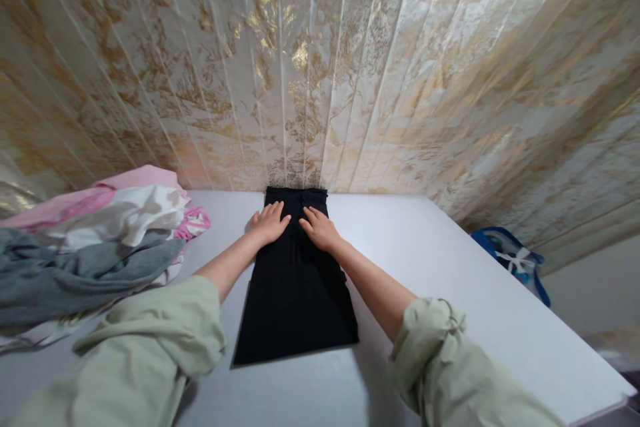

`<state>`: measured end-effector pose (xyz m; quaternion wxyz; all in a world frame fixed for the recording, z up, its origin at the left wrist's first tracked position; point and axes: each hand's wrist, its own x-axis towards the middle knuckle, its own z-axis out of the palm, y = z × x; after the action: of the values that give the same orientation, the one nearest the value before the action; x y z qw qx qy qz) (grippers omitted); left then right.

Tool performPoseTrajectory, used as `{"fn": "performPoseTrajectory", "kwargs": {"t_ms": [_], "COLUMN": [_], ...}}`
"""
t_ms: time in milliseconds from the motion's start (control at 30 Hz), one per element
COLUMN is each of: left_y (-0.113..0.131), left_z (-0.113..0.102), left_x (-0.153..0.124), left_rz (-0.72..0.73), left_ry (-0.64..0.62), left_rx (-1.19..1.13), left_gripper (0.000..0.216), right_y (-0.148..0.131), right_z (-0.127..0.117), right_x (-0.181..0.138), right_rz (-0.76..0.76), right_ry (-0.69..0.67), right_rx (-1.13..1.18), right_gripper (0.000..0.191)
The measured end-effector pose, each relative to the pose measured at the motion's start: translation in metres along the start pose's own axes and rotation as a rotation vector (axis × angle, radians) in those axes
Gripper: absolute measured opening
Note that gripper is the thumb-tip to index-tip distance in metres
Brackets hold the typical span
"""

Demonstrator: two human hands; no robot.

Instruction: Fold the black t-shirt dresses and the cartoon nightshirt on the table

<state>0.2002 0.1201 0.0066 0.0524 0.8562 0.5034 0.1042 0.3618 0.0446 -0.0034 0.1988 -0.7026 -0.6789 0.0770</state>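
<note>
A black folded garment (300, 307) lies flat on the white table, long and narrow at its far end and wider toward me. Its kind I cannot make out. On its upper left part rests my left hand (270, 221), palm down with the fingers stretched out. My right hand (321, 229) lies flat on the upper right part, fingers spread. Both hands touch the cloth from above and grip nothing. The garment's far edge reaches the table's back edge by the curtain.
A heap of clothes, with a grey piece (90, 267), a white piece (135, 210) and a pink piece (140, 177), lies on the left of the white table (425, 247). A patterned gold-and-white curtain (310, 67) hangs behind. Beyond the right edge is a blue-trimmed bag (515, 260).
</note>
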Motion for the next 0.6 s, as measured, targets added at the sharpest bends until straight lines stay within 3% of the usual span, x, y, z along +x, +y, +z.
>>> {"fn": "performPoseTrajectory", "kwargs": {"t_ms": [100,200,300,467,600], "left_y": [0.005,0.005,0.0,-0.012,-0.013], "left_z": [-0.021,-0.027,-0.021,-0.013,-0.028], "left_x": [-0.037,-0.088,-0.122,-0.125,-0.127], "left_rz": [0.073,0.274,0.309,0.229,0.173], "left_ry": [0.083,0.017,-0.059,-0.136,-0.185], "left_rx": [-0.038,-0.1,-0.113,-0.094,-0.115], "left_gripper": [0.051,0.037,0.029,0.023,0.024], "right_y": [0.003,0.007,0.011,0.016,0.006], "right_z": [-0.026,-0.039,-0.039,-0.033,-0.044], "right_x": [-0.031,-0.077,-0.112,-0.119,-0.121], "right_rz": [-0.141,-0.23,-0.196,-0.172,-0.144], "right_ry": [0.084,-0.032,-0.126,-0.136,-0.135], "right_rx": [0.061,0.088,0.04,-0.001,0.008], "right_gripper": [0.046,0.034,0.031,0.029,0.027]}}
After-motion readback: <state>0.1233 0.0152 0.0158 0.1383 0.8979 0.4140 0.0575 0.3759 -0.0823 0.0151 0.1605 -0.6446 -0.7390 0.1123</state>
